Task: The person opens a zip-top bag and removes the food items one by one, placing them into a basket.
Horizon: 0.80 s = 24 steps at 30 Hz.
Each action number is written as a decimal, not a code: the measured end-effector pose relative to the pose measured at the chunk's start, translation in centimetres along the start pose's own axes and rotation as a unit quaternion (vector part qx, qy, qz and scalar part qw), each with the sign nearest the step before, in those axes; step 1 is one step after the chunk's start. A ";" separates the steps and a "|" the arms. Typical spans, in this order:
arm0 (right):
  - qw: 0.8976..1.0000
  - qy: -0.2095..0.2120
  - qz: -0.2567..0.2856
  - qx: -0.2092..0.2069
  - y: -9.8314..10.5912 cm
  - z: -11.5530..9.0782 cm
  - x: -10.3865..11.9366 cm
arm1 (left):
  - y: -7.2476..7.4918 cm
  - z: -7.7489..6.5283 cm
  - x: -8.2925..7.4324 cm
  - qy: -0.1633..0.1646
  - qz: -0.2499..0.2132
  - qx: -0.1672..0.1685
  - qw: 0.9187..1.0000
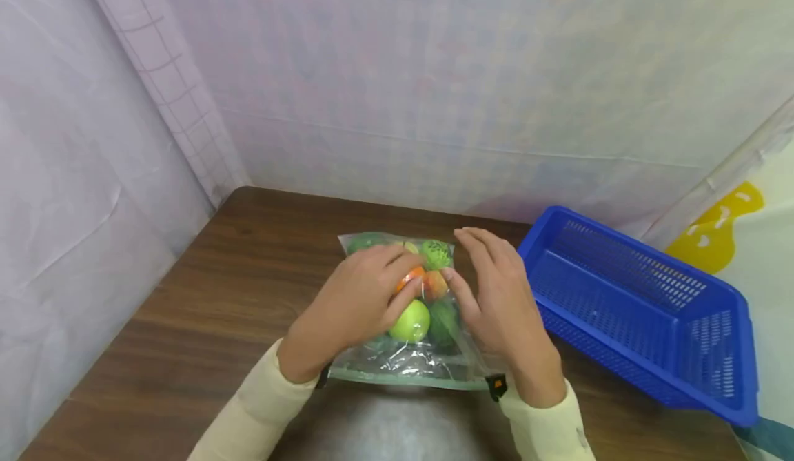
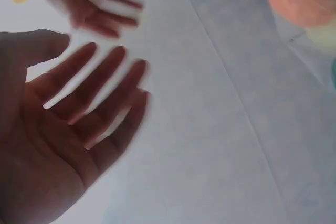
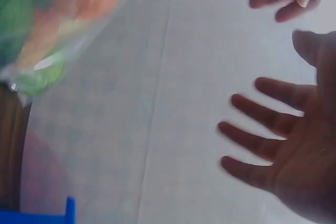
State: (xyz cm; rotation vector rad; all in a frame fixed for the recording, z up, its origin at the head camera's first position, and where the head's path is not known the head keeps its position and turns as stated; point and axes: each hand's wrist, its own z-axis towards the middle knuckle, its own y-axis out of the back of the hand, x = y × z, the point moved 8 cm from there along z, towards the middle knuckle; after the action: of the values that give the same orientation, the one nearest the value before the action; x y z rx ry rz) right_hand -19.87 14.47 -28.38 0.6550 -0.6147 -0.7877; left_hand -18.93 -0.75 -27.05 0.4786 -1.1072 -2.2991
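Note:
A clear zip bag (image 1: 366, 364) lies on the brown table in the head view, filled with several fruit-like items. Through the plastic I see a light green round fruit (image 1: 409, 323), an orange round one (image 1: 411, 277), a reddish-yellow one (image 1: 435, 284) and a green one with dark markings (image 1: 437, 254). My left hand (image 1: 360, 295) is over the bag's left side, hiding part of it. Over the right edge is my right hand (image 1: 499, 295). Both wrist views show the fingers of the left hand (image 2: 79, 124) and right hand (image 3: 283, 140) spread, grasping nothing.
A blue perforated plastic basket (image 1: 620, 309) stands at the table's right side, tilted in view. The wooden table (image 1: 205, 330) reaches back to a pale cloth curtain (image 1: 397, 89). A yellow shape (image 1: 713, 240) marks the cloth at the right.

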 end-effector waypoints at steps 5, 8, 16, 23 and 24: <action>0.985 0.131 0.028 -0.105 1.4 -1.1 4.7 | 1.4 -3.2 -1.8 -0.119 0.007 -0.048 0.992; 0.975 0.184 0.032 -0.121 1.1 -2.1 6.7 | 1.1 -5.5 -1.6 -0.131 0.016 -0.027 0.991; 0.970 0.235 0.015 -0.057 -2.7 -3.9 9.2 | -2.2 -11.2 2.5 0.035 0.044 0.190 0.980; 0.970 0.240 -0.013 -0.020 -5.2 -4.5 9.8 | -4.3 -13.4 3.9 0.094 0.055 0.196 0.975; 0.971 0.240 -0.016 -0.016 -5.4 -4.5 9.8 | -4.3 -13.4 3.9 0.084 0.060 0.179 0.978</action>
State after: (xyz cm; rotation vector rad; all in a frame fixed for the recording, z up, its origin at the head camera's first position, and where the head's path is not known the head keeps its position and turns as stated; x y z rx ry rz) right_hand -13.53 5.15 -32.77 0.7942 -0.1509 -0.6345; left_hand -16.31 -8.96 -38.81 0.7077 -1.4271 -1.9200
